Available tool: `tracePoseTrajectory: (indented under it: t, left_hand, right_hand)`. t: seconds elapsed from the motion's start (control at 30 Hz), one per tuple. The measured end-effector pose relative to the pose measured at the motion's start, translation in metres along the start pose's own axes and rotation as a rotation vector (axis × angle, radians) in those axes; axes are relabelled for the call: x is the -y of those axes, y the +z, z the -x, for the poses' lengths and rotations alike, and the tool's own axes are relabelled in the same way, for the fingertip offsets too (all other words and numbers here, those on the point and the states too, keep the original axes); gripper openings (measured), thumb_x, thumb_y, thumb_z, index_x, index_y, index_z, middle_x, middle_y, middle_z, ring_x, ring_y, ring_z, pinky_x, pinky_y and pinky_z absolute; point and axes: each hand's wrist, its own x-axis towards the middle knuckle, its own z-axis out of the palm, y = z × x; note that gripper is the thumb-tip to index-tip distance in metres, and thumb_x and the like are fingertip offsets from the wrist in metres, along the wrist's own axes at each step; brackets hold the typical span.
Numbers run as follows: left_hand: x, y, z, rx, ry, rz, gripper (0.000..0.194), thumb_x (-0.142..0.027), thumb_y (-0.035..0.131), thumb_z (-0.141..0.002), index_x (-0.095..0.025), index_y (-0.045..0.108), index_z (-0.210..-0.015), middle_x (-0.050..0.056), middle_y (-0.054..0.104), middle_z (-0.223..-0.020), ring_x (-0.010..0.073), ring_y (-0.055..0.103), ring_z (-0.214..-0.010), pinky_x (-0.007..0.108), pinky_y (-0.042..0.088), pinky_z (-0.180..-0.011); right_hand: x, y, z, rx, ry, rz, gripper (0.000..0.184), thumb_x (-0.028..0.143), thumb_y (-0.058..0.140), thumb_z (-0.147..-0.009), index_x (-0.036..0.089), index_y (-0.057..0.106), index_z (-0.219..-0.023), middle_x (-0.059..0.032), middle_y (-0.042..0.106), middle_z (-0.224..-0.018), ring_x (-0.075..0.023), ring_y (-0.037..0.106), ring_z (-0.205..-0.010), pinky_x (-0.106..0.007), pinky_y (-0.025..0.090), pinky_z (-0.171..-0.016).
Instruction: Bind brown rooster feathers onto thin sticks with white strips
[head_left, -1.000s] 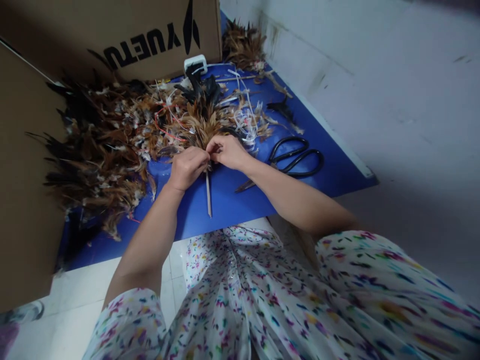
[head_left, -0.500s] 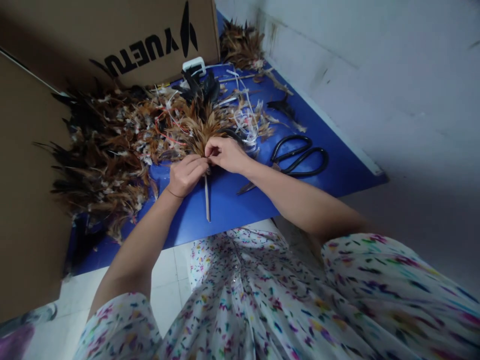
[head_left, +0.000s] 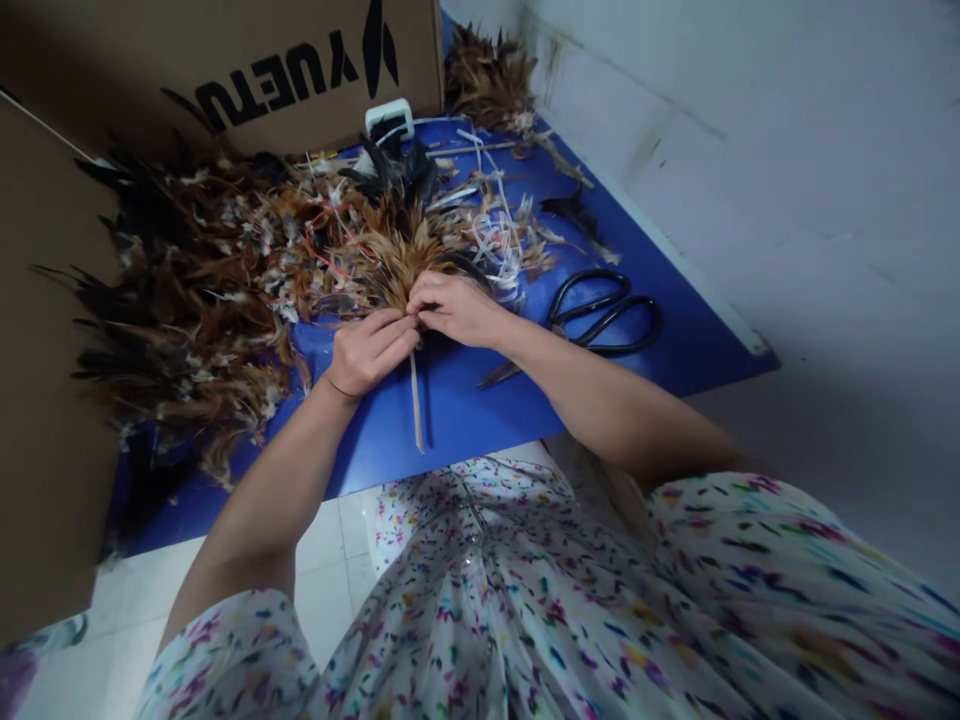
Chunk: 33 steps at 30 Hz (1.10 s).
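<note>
A feather duster (head_left: 401,245), brown with black tips at its far end, lies between my hands on the blue table. Its thin pale stick (head_left: 417,405) points back toward my body. My left hand (head_left: 369,350) is closed around the base of the feathers, where they meet the stick. My right hand (head_left: 454,308) pinches at the same spot, its fingertips touching those of the left. Whatever fine piece sits between the fingertips is hidden. Black-handled scissors (head_left: 606,312) rest to the right, their blades partly under my right forearm.
A large heap of loose feathers (head_left: 202,290) covers the table's left side. Tangled white string (head_left: 499,240) lies beyond my right hand. Cardboard boxes (head_left: 300,60) stand behind and at left. Another feather bunch (head_left: 491,75) sits in the far corner by the wall (head_left: 712,180).
Both hands stay at the feather base, with only small finger shifts; the right fingers look more closed together. The view has tilted slightly.
</note>
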Motion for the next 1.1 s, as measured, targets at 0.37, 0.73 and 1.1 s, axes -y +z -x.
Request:
tracePoseTrajectory:
  t: [0.37, 0.73, 1.1]
  left_hand:
    - [0.004, -0.001, 0.002, 0.049, -0.148, 0.183, 0.019, -0.029, 0.057, -0.095, -0.02, 0.074, -0.093, 0.01, 0.077, -0.097, 0.0236, 0.072, -0.099, 0.036, 0.059, -0.076]
    - [0.006, 0.001, 0.004, 0.001, -0.139, 0.12, 0.02, -0.03, 0.056, -0.095, -0.019, 0.072, -0.091, 0.009, 0.077, -0.092, 0.0205, 0.073, -0.093, 0.033, 0.059, -0.073]
    - [0.008, 0.003, 0.007, 0.031, -0.16, 0.153, 0.019, -0.03, 0.056, -0.095, -0.02, 0.072, -0.093, 0.011, 0.077, -0.095, 0.0222, 0.072, -0.098, 0.035, 0.058, -0.077]
  right_hand:
    - [0.0, 0.0, 0.0, 0.037, -0.014, -0.046, 0.021, 0.007, 0.05, -0.08, 0.017, 0.063, -0.092, -0.004, 0.059, -0.097, -0.0156, 0.056, -0.088, -0.032, 0.045, -0.083]
    - [0.003, 0.001, -0.001, 0.043, 0.046, -0.047, 0.013, 0.009, 0.05, -0.08, 0.018, 0.059, -0.083, -0.0034, 0.056, -0.093, -0.014, 0.054, -0.083, -0.029, 0.045, -0.078]
    - [0.008, 0.003, -0.001, 0.037, 0.164, -0.194, 0.019, 0.007, 0.048, -0.081, 0.017, 0.058, -0.094, 0.0018, 0.059, -0.078, -0.0094, 0.055, -0.065, -0.024, 0.043, -0.066]
